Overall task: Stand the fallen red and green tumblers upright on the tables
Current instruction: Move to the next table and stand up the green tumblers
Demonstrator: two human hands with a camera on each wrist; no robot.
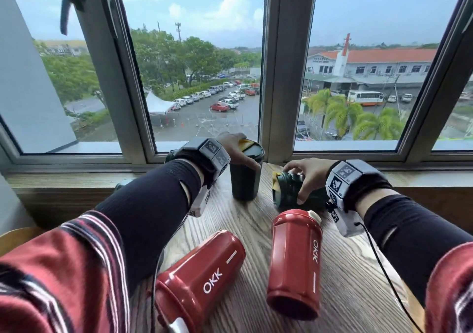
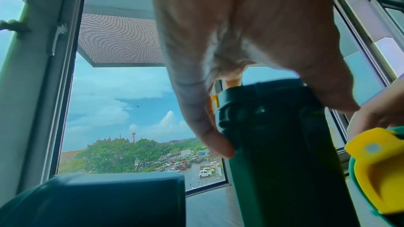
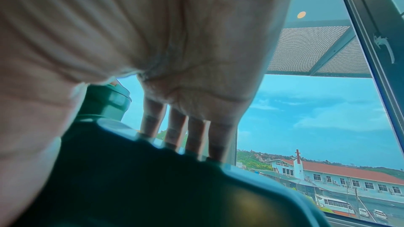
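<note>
Two red tumblers lie on their sides on the wooden table [image 1: 345, 268]: one [image 1: 202, 274] at the near left, the other [image 1: 294, 263] to its right with its base toward me. Farther back, a dark green tumbler [image 1: 244, 181] [image 2: 280, 153] stands upright by the window, and my left hand [image 1: 247, 152] [image 2: 277, 123] grips it round its lid. To its right a second green tumbler [image 1: 286, 194] [image 3: 142, 187] lies on its side, its yellow lid flap [image 1: 276, 179] [image 2: 376, 170] pointing left. My right hand [image 1: 297, 183] [image 3: 109, 144] grips this one from above.
A wooden sill [image 1: 76, 179] and the window frame [image 1: 276, 89] run directly behind the green tumblers. A thin black cable [image 1: 384, 276] trails from my right wrist across the table. The table's left edge lies under my left forearm.
</note>
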